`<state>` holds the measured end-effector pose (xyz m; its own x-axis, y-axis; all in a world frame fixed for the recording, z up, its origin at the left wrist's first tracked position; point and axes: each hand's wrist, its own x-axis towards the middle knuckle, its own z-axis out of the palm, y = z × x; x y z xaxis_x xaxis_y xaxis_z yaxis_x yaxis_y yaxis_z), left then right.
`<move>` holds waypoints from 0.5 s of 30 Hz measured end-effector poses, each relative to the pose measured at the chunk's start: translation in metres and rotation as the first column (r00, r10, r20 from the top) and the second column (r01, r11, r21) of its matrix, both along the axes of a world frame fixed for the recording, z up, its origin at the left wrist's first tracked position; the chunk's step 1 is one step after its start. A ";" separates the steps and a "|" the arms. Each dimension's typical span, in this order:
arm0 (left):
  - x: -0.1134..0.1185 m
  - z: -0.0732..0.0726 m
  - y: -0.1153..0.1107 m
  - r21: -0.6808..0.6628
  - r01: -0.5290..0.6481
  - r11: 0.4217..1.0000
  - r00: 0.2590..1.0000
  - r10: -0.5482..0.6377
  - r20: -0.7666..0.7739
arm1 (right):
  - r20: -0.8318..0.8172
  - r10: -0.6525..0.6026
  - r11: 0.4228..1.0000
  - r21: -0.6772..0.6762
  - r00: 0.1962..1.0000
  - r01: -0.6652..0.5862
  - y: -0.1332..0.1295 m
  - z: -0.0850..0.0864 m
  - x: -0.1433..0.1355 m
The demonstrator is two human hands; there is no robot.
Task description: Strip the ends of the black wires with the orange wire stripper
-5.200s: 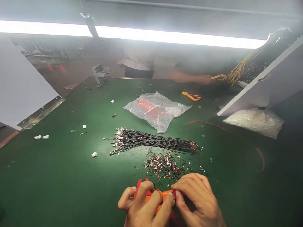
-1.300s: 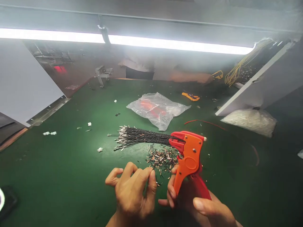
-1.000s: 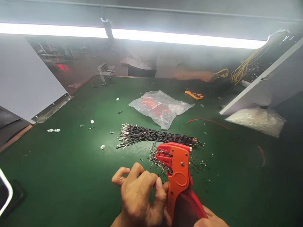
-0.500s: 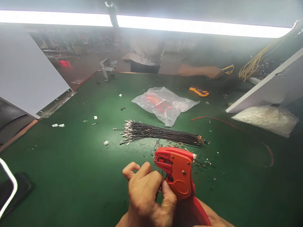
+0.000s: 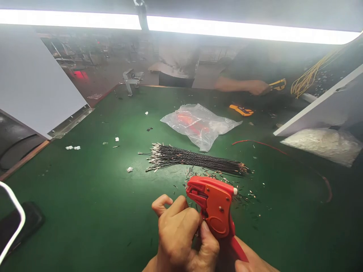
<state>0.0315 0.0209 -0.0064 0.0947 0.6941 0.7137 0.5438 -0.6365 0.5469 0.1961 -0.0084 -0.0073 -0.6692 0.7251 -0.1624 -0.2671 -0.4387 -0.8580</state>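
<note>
My right hand (image 5: 242,266), mostly hidden at the bottom edge, grips the red handle of a wire stripper (image 5: 217,207) with an orange side plate. Its jaws point left and stand clear of the table. Just left of the tool, my left hand (image 5: 181,230) is closed in a pinch on a thin wire, nearly all of it hidden by the fingers; a small metallic bit shows between thumb and forefinger. Beyond the tool lies a bundle of black wires (image 5: 195,158), metal terminals at its left end and bare copper at its right. Short wire scraps (image 5: 210,175) are scattered between bundle and stripper.
A clear plastic bag (image 5: 198,124) with red contents lies behind the bundle. Further back are an orange tool (image 5: 241,110) and a metal clamp (image 5: 132,80). White panels flank the green table (image 5: 85,196). Across it, another person's hand (image 5: 259,87) holds a yellow tool.
The whole view has shifted slightly. My left thumb and fingers sit a little closer to the stripper's body. The stripper stays in my right hand.
</note>
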 end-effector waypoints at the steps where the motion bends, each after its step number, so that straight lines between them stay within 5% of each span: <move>1: 0.000 0.000 0.000 0.000 0.006 1.000 1.000 -0.006 -0.002 | -0.021 0.000 1.000 -0.012 1.000 0.000 -0.001 0.000 0.000; 8: 0.003 0.002 0.001 -0.028 0.002 1.000 1.000 -0.002 0.001 | 0.173 -0.056 0.996 -0.053 0.983 0.066 -0.007 -0.001 0.009; 12: 0.003 0.002 -0.001 -0.069 0.030 0.997 0.999 -0.031 -0.018 | 0.020 -0.106 0.994 0.028 0.994 0.105 -0.010 -0.012 0.002; 15: 0.003 0.000 -0.002 -0.083 0.044 0.996 0.998 -0.047 -0.035 | 0.123 -0.207 0.978 -0.014 0.971 0.210 -0.018 -0.021 0.003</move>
<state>0.0350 0.0192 -0.0062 0.1522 0.7449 0.6495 0.5360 -0.6144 0.5790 0.1994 -0.0265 -0.0282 -0.4780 0.8408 -0.2539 -0.2506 -0.4076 -0.8781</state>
